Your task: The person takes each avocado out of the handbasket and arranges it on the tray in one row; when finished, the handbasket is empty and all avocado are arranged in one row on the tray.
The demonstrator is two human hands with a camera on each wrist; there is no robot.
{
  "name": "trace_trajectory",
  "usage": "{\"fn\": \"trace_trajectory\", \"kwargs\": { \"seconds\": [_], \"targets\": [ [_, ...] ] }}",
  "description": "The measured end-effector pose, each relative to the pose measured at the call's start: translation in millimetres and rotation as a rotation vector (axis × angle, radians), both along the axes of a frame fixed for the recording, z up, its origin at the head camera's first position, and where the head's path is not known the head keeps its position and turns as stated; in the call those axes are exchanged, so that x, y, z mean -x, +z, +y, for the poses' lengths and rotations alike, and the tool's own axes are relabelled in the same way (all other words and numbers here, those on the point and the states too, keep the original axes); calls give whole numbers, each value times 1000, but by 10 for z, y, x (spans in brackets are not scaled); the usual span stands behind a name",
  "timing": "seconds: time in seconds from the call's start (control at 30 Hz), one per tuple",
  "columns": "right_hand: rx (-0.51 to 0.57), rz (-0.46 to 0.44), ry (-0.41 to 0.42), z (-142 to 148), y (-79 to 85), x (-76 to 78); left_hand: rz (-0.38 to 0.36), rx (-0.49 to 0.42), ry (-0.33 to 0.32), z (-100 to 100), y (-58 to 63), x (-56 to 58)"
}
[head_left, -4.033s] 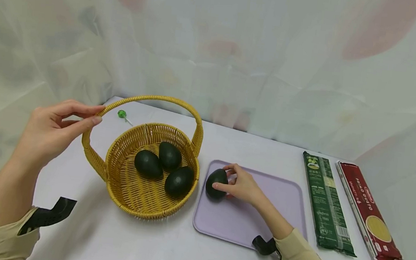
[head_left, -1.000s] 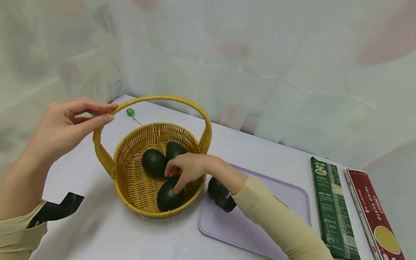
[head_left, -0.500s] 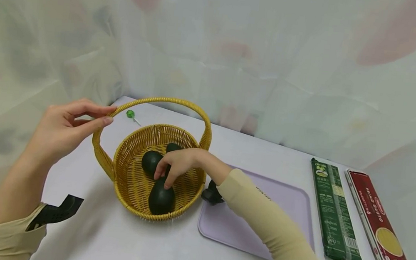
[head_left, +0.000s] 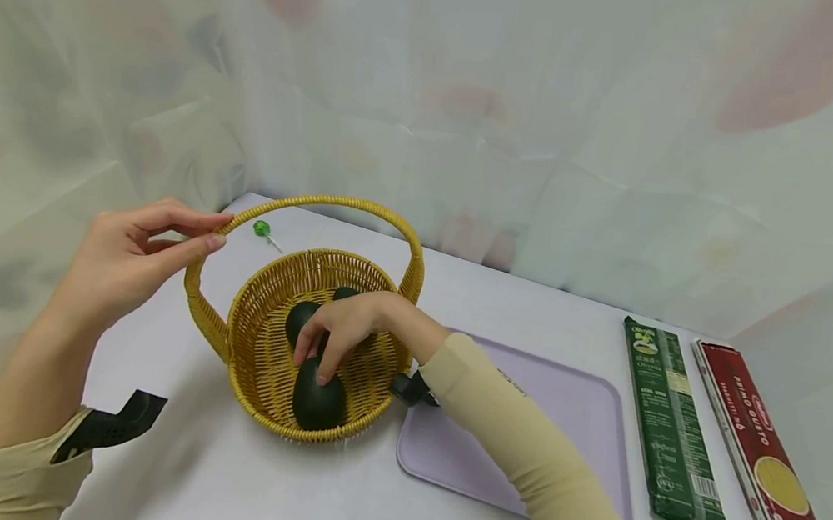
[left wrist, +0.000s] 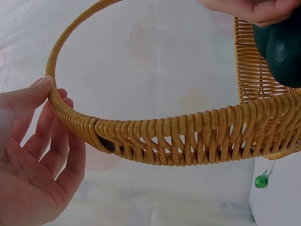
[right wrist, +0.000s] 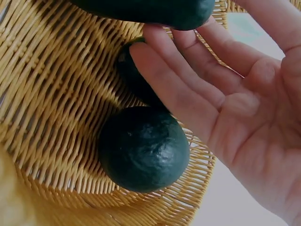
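Note:
My left hand [head_left: 115, 264] pinches the tall handle [head_left: 332, 201] of a yellow wicker basket [head_left: 240, 352] between thumb and fingers; the left wrist view shows the grip from close up. Inside the basket my right hand [head_left: 346, 320] holds a dark green avocado [head_left: 318, 405] near the front rim, thumb on one side and fingertips on the other. A second avocado [head_left: 298, 320] lies just behind it, partly covered by the fingers. Another avocado [head_left: 345, 293] peeks out behind the hand. In the right wrist view, the held avocado [right wrist: 150, 9] is at the top edge.
Right of the basket lies a lilac tray [head_left: 589, 419], crossed by the right sleeve. Beyond it are a green spaghetti pack [head_left: 675, 427] and a red one [head_left: 760, 448]. A green lollipop [head_left: 261, 228] lies behind the basket, and a hanging sheet closes the back.
My right hand has left the avocado on the tray and reached into the basket. There, the front avocado has shifted left under it. My left hand keeps its hold on the handle.

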State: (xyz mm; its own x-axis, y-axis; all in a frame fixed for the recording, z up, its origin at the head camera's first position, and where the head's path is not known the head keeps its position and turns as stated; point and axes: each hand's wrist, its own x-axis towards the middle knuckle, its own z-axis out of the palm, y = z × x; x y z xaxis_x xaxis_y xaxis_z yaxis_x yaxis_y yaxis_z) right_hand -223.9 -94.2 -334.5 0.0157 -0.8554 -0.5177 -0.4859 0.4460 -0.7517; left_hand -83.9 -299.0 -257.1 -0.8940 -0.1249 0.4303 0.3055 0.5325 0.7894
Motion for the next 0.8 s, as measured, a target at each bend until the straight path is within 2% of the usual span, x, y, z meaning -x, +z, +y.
{"fn": "trace_trajectory", "kwargs": {
  "seconds": [0.3,0.53,0.8],
  "targets": [
    [-73,-104,15,-42,-85,-37,4,7,-8,0,6,-9],
    [-155,-106,55,-33,-152,-95,-5,-1,-2,-8,3,-6],
    [-142,-98,47,15,-132,-95,-15,-5,6,-7,5,1]
  ]
}}
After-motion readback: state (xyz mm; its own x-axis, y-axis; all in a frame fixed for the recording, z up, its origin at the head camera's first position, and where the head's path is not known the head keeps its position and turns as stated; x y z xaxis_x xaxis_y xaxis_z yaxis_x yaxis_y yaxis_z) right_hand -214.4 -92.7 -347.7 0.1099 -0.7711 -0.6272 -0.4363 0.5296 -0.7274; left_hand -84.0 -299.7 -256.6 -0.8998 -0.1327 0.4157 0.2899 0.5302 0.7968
